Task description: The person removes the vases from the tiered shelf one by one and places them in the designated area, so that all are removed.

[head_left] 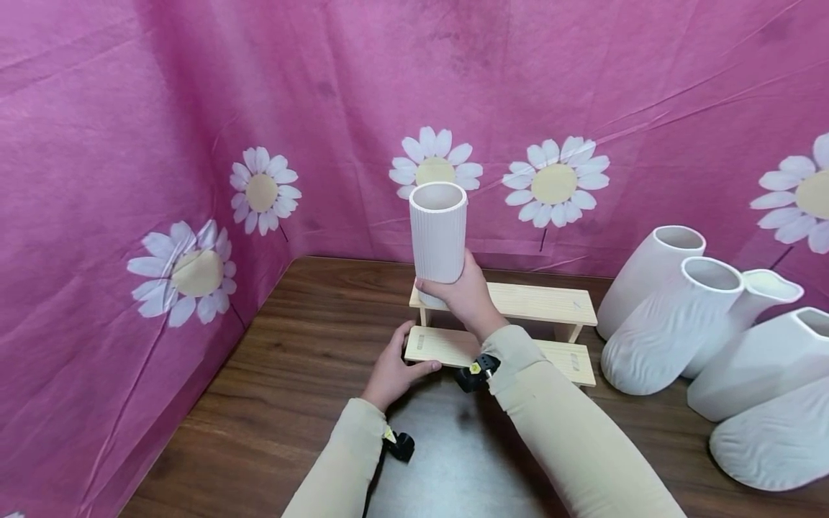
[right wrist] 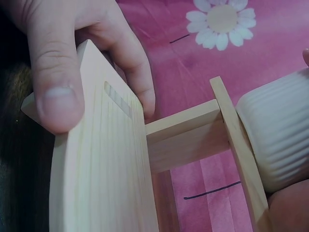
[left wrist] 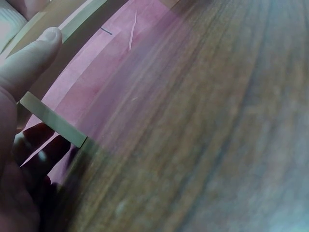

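A tall white ribbed vase (head_left: 437,241) stands upright at the left end of the upper shelf of a two-tier wooden display stand (head_left: 540,302). My right hand (head_left: 468,296) grips the vase round its lower part. In the right wrist view the base of the vase (right wrist: 280,130) meets the upper board or lies very close to it. My left hand (head_left: 393,370) holds the left end of the lower shelf (right wrist: 104,159), thumb at the front edge and fingers round the end. The left wrist view shows that thumb beside a wooden leg of the stand (left wrist: 53,118).
Several white vases of other shapes stand close together on the right: a smooth one (head_left: 637,288), a wavy one (head_left: 670,331) and a faceted one (head_left: 758,367) among them. Beneath everything is a brown wooden table (head_left: 272,374). A pink cloth (head_left: 337,108) with daisies hangs behind and at left.
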The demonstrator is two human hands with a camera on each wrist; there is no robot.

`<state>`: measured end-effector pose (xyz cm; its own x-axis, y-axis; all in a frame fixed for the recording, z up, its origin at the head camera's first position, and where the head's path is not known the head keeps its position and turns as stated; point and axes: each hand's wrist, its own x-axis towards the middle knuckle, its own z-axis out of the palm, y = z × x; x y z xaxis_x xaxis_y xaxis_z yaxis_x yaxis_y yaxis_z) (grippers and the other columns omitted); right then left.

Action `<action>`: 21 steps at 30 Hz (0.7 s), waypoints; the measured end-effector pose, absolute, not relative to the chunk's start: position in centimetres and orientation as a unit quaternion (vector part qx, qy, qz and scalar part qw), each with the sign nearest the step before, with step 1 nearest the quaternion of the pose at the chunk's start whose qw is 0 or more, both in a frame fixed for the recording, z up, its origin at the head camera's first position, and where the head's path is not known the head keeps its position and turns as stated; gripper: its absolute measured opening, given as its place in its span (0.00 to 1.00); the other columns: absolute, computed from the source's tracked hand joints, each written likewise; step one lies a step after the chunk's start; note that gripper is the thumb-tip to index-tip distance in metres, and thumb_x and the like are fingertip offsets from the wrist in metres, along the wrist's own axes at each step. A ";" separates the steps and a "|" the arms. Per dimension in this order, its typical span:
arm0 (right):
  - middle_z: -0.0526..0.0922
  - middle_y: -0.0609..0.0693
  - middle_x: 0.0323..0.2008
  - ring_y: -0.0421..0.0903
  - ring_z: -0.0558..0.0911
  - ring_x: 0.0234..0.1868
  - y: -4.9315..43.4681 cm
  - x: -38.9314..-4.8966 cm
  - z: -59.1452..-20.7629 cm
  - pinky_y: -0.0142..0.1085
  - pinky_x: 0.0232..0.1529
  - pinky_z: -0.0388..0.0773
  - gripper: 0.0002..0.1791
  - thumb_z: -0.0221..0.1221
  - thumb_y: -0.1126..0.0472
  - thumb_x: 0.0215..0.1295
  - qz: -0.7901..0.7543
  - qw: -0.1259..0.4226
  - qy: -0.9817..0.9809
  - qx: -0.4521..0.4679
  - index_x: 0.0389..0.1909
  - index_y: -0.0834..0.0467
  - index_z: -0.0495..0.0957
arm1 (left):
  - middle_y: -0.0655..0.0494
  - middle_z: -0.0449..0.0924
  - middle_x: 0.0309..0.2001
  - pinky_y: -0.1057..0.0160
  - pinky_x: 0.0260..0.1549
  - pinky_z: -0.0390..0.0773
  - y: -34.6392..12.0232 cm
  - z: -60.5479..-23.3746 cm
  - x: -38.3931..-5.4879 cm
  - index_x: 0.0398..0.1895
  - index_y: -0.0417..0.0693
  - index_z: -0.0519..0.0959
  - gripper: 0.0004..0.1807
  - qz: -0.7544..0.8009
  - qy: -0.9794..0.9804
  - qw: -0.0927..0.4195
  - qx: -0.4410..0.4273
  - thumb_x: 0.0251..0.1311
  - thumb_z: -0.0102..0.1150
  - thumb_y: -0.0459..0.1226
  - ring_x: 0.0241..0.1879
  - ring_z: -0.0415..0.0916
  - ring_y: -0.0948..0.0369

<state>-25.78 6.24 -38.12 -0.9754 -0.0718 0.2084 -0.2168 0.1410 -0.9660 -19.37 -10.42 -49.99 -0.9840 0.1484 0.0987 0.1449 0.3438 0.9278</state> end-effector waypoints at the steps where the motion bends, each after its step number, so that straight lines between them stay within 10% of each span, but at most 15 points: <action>1: 0.75 0.55 0.60 0.53 0.76 0.58 6.4 -25.7 -38.1 0.48 0.62 0.71 0.48 0.77 0.60 0.49 0.649 0.057 -0.752 0.095 0.71 0.56 0.62 | 0.53 0.80 0.57 0.54 0.56 0.73 -10.4 -50.1 -19.4 0.75 0.50 0.60 0.51 0.567 0.819 0.001 0.088 0.50 0.79 0.46 0.53 0.77 0.59; 21: 0.74 0.54 0.61 0.54 0.75 0.59 8.8 -22.6 -37.7 0.52 0.61 0.72 0.50 0.77 0.63 0.49 0.650 0.072 -0.748 0.113 0.71 0.53 0.61 | 0.53 0.81 0.56 0.53 0.56 0.73 -10.4 -50.2 -19.5 0.75 0.45 0.60 0.52 0.565 0.820 -0.011 0.092 0.48 0.80 0.45 0.52 0.77 0.59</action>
<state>-22.64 8.77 -37.67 -0.9641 -0.0759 0.2543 -0.2624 0.1284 -0.9564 -19.48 -10.36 -50.24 -0.9829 0.1383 0.1215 0.1628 0.3442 0.9247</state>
